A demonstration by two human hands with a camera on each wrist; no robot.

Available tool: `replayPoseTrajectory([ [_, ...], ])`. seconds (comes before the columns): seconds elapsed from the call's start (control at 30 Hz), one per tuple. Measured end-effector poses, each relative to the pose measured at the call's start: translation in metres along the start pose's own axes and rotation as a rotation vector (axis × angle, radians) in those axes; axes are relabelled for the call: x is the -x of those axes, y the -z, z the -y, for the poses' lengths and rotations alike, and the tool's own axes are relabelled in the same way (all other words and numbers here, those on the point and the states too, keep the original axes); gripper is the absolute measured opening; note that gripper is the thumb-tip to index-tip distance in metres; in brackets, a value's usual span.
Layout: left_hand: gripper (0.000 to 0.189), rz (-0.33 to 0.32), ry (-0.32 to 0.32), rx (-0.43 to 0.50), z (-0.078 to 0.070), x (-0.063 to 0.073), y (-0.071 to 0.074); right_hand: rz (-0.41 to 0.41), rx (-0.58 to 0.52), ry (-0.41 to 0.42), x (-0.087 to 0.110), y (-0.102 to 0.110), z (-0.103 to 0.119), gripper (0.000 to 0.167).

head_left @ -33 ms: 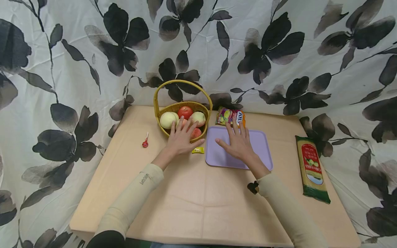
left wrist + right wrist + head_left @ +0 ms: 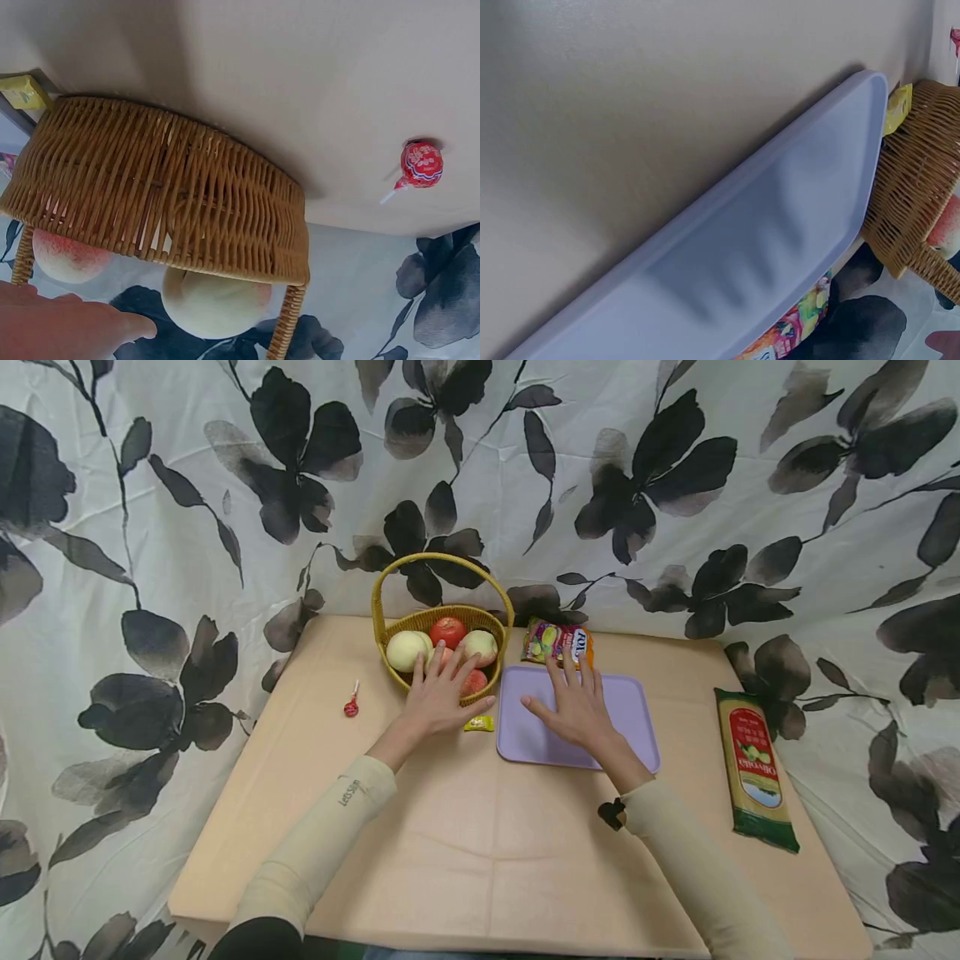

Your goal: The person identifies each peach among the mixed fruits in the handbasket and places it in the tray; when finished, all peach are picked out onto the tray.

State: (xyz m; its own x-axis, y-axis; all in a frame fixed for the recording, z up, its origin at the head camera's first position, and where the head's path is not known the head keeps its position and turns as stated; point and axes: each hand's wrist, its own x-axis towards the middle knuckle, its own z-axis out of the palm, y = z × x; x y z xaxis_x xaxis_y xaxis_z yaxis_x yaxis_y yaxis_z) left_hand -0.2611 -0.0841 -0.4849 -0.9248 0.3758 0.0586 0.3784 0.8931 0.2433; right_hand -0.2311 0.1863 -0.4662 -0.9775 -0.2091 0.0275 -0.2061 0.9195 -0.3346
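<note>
My left hand point(image 2: 437, 700), its fingers spread, hovers over the near rim of a yellow-brown wicker basket point(image 2: 165, 180). Inside the basket are a red round fruit point(image 2: 447, 632), a pale peach point(image 2: 406, 651) and other peaches, partly covered by the fingers. To the right, my right hand point(image 2: 577, 714) is held with spread fingers above a purple tray point(image 2: 517, 745). Only the hand's shadow falls on the tray in the right wrist view. Neither hand holds anything.
A red lollipop point(image 2: 351, 707) lies left of the basket. A small yellow wrapped candy point(image 2: 478, 724) sits between basket and tray. Behind the tray is a colorful snack bag point(image 2: 538, 642). A green-and-gold package with a red label point(image 2: 753, 760) lies at the table's right edge.
</note>
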Motion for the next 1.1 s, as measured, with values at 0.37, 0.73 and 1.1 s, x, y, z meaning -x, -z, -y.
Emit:
replayPoseTrajectory([
  [0.37,0.101,-0.099,0.067,0.092,0.011,0.007,0.010,-0.030,-0.014,0.042,-0.009,0.004,0.007,0.088],
  [0.73,0.136,-0.210,0.331,0.679,0.073,0.033,0.012,-0.050,0.004,0.266,-0.037,0.024,0.068,0.056],
  [1.1,0.139,-0.088,0.318,1.002,0.095,0.029,0.004,0.114,0.230,0.198,-0.096,0.031,0.119,0.055],
])
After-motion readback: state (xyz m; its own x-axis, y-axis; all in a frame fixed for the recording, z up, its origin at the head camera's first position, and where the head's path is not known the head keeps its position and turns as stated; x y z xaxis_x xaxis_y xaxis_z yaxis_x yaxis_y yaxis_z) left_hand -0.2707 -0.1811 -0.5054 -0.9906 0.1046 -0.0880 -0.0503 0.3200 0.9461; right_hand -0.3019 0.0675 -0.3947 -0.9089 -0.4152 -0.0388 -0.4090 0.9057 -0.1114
